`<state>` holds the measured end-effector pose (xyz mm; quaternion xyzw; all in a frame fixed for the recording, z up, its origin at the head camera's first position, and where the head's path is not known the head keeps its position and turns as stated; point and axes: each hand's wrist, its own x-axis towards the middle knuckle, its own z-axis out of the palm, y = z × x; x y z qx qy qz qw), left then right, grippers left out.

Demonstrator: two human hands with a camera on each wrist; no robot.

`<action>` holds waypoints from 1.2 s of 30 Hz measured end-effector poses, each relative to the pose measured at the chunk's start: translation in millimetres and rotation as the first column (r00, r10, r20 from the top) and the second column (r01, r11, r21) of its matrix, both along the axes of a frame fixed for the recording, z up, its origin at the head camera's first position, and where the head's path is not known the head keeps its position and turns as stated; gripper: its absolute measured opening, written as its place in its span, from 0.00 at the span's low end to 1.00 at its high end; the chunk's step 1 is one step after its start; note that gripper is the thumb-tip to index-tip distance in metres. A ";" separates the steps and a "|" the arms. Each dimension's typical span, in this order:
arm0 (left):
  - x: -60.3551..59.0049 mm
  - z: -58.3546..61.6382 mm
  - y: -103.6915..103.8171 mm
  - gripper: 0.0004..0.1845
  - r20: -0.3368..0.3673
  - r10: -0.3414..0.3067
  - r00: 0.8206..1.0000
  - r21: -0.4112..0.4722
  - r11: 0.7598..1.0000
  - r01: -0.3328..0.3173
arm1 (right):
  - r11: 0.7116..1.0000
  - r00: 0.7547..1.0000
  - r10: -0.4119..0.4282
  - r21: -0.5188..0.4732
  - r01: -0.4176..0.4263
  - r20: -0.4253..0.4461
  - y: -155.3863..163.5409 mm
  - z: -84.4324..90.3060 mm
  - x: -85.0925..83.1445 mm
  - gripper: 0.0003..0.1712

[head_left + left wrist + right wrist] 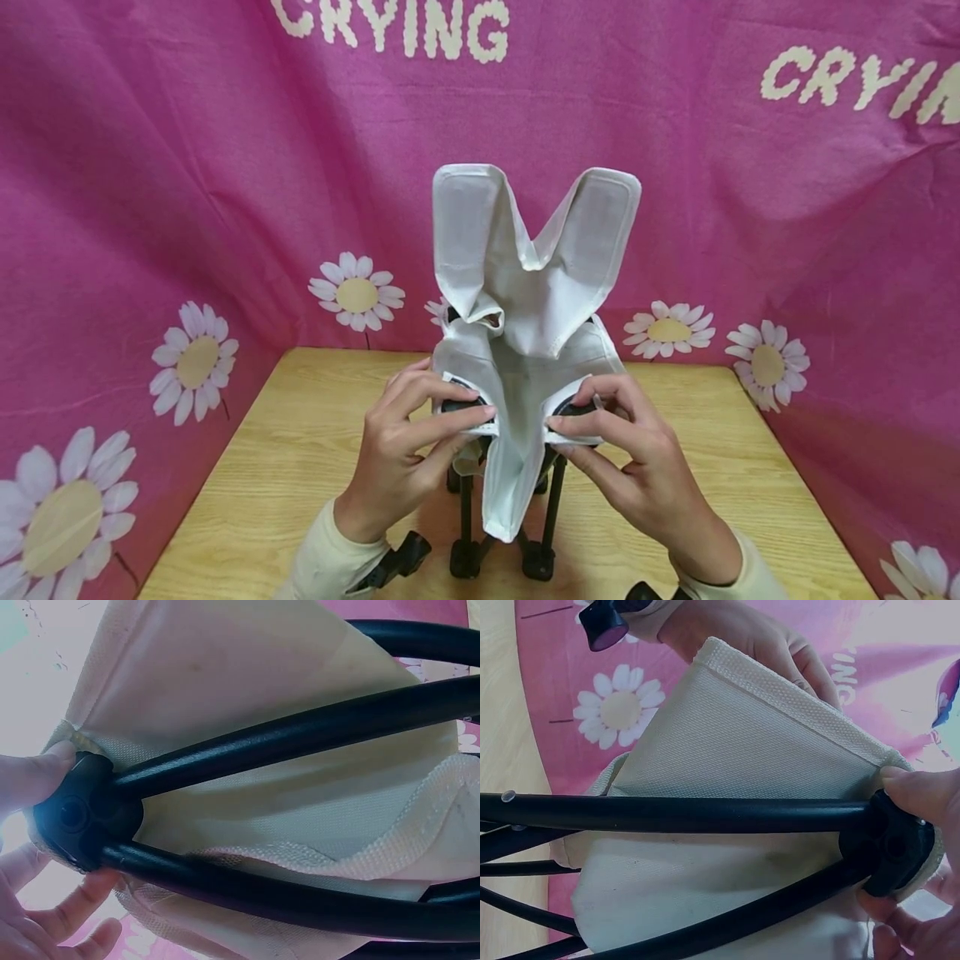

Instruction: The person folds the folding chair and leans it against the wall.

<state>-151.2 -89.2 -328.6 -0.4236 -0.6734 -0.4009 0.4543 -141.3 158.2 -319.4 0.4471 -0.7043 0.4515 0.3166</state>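
Pinching white fabric seat (525, 333) corners over black frame (551, 508) hubs w/ left hand (405, 450) at 9, right hand (637, 458) at 3. Handling soft, light cloth; gripping at hemmed corners.

"CRYING" in cream letters, twice, on pink backdrop cloth (150, 167) (right one cut off at edge).

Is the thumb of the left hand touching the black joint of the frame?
Touching. In the left wrist view, the thumb presses directly on top of the black joint, with no gap between them; white fabric lies behind it.
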 end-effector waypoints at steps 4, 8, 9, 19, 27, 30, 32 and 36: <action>0.3 0.2 -1.2 0.08 0.012 0.001 1.000 -0.004 1.000 -0.001 | 1.000 1.000 0.010 0.007 -0.010 -0.008 -3.5 1.4 -0.4 0.12; 0.2 -0.1 -1.2 0.07 0.011 0.000 1.000 0.001 1.000 0.000 | 1.000 1.000 0.013 0.009 -0.013 -0.011 -6.4 2.6 -0.6 0.12; 0.2 -0.1 -1.0 0.07 0.008 0.000 1.000 0.003 1.000 0.000 | 1.000 1.000 0.014 0.009 -0.014 -0.013 -7.1 3.1 -0.5 0.12; -0.1 0.7 -0.7 0.07 -0.008 0.007 1.000 0.011 1.000 -0.007 | 0.999 0.998 0.051 0.003 -0.051 -0.038 -19.0 20.2 6.7 0.11; 0.4 0.8 1.5 0.07 -0.015 0.006 1.000 0.021 1.000 -0.006 | 0.999 0.999 0.037 0.011 -0.037 -0.032 -16.3 13.7 2.2 0.11; 0.6 0.9 2.4 0.07 -0.015 0.005 1.000 0.023 1.000 -0.005 | 0.999 0.999 0.039 0.011 -0.039 -0.033 -16.2 13.3 1.6 0.11; 0.6 0.9 2.9 0.06 -0.015 0.004 1.000 0.022 1.000 -0.004 | 0.999 0.998 0.044 0.009 -0.044 -0.035 -16.2 13.2 1.2 0.11; 0.7 0.8 3.6 0.07 -0.003 0.007 1.000 0.015 1.000 -0.007 | 0.999 0.998 0.046 0.008 -0.046 -0.042 -15.9 12.7 -0.7 0.11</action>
